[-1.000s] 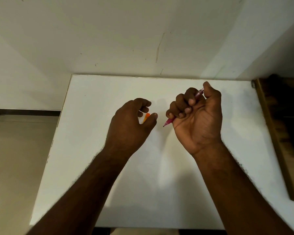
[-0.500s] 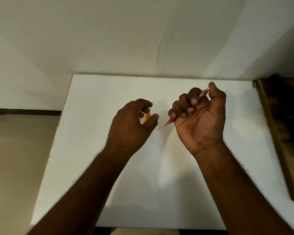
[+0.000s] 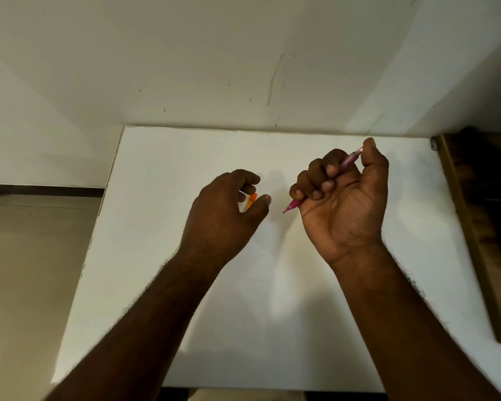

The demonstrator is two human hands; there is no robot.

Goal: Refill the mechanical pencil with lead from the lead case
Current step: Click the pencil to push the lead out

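While fisted: slim translucent pink pencil (image 3: 346,163)

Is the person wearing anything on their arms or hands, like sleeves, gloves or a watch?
No. Both forearms are bare right down to the bottom edge of the picture, with fine hair showing along their edges. The left hand and right hand have no gloves, and no rings, watch or wristband can be seen. Fingernails are short.
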